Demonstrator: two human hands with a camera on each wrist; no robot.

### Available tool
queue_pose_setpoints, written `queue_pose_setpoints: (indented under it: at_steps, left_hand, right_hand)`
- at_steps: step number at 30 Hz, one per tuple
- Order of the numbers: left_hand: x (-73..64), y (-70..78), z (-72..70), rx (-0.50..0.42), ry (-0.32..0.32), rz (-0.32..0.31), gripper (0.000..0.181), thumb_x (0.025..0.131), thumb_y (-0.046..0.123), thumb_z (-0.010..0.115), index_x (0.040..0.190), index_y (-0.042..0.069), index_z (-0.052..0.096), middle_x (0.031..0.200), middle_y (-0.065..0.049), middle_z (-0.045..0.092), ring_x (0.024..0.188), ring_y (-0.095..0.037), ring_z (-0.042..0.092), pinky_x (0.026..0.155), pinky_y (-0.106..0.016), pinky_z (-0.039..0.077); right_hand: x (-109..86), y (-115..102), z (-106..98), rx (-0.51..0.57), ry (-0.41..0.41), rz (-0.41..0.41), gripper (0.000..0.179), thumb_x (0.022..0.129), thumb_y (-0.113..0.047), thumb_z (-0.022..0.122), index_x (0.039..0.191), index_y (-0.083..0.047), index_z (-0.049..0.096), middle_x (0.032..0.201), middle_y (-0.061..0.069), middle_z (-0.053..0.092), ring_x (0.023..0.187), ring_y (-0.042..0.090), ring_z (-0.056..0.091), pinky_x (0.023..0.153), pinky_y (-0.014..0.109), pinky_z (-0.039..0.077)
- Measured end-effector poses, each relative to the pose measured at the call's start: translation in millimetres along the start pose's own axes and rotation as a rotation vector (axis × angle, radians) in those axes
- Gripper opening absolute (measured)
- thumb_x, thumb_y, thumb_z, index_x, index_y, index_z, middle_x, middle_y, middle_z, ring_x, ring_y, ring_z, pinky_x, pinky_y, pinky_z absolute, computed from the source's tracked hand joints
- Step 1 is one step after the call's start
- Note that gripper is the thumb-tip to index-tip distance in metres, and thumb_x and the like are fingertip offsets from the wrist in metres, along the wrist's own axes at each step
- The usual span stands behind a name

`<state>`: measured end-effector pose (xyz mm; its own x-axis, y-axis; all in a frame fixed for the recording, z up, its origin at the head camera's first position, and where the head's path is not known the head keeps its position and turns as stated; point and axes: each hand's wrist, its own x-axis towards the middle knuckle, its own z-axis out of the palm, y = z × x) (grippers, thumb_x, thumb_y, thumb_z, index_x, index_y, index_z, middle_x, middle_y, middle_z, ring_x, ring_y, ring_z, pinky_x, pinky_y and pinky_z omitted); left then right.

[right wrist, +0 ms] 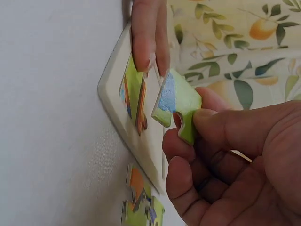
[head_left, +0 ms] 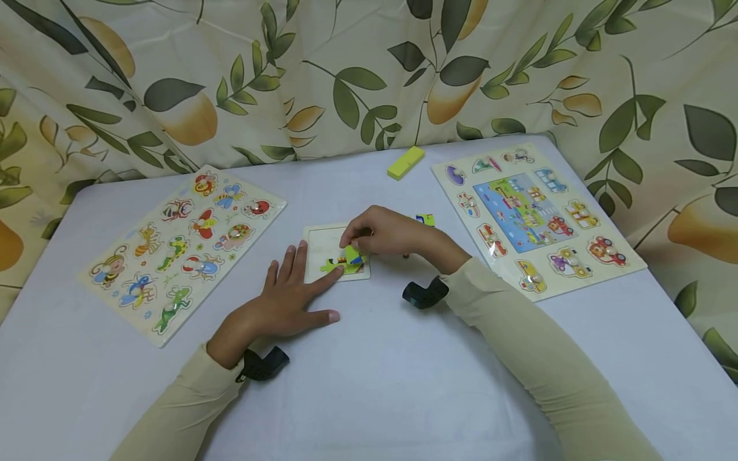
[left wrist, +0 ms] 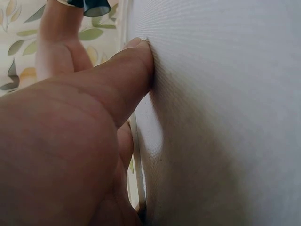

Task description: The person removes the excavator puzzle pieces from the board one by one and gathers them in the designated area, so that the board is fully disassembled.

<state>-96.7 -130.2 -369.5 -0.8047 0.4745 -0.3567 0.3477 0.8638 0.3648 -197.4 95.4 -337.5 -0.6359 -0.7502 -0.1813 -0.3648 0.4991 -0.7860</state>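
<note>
A small square puzzle tray (head_left: 316, 238) lies mid-table with a green piece (right wrist: 135, 87) inside its frame. My left hand (head_left: 285, 308) rests spread and palm down at the tray's near left, its index fingertip on the tray's contents and its thumb (left wrist: 134, 66) on the cloth. Over the tray's right part, my right hand (head_left: 392, 232) pinches a green and blue jigsaw piece (right wrist: 186, 96) between thumb and fingers. In the right wrist view that piece is held tilted above the tray, apart from the piece lying there.
Loose jigsaw pieces (head_left: 425, 219) lie right of the tray, partly behind the right hand. An insect puzzle board (head_left: 144, 307) stands left, a vehicle puzzle board (head_left: 455, 205) right. A yellow-green block (head_left: 406, 162) sits near the back edge, before a patterned curtain (head_left: 357, 38).
</note>
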Motion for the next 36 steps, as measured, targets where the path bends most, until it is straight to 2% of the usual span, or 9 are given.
queue_pose_setpoints:
  at_steps: [8,16,24,36]
  left_hand:
    - [0.2,0.6,-0.7,-0.002,0.004,0.011,0.077,0.090,0.059,0.057,0.155,0.031,0.025,0.155,-0.024,-0.025,0.140,-0.042,-0.025,0.107,-0.065,-0.009]
    - [-0.1,0.2,-0.5,-0.006,0.009,0.012,0.077,0.090,0.059,0.057,0.155,0.030,0.026,0.155,-0.024,-0.024,0.140,-0.042,-0.024,0.107,-0.064,-0.009]
    - [0.2,0.3,0.5,-0.012,0.016,0.015,0.078,0.090,0.059,0.058,0.155,0.029,0.027,0.155,-0.025,-0.023,0.140,-0.043,-0.023,0.107,-0.065,-0.009]
    - [-0.9,0.9,0.0,-0.011,0.023,0.013,0.078,0.090,0.059,0.058,0.155,0.030,0.027,0.156,-0.024,-0.023,0.141,-0.042,-0.023,0.107,-0.064,-0.009]
  right_hand:
    - [-14.7,1.9,-5.5,-0.057,0.010,0.023,0.020,0.094,0.002,0.055,0.102,-0.005,0.072,0.091,0.002,0.066,0.083,0.018,0.054,0.072,0.029,0.045]
    - [-24.1,6.7,-10.4,-0.045,0.003,0.044,0.018,0.093,0.002,0.058,0.107,-0.002,0.070,0.090,0.004,0.063,0.083,0.019,0.053,0.067,0.028,0.045]
    - [-29.0,14.1,-8.7,-0.049,-0.002,0.092,0.013,0.092,0.000,0.063,0.096,-0.005,0.073,0.089,0.001,0.068,0.083,0.017,0.056,0.071,0.028,0.048]
    - [-34.0,15.5,-8.0,-0.055,-0.015,0.088,0.012,0.091,0.000,0.065,0.097,-0.006,0.073,0.092,0.000,0.069,0.085,0.016,0.057,0.080,0.029,0.049]
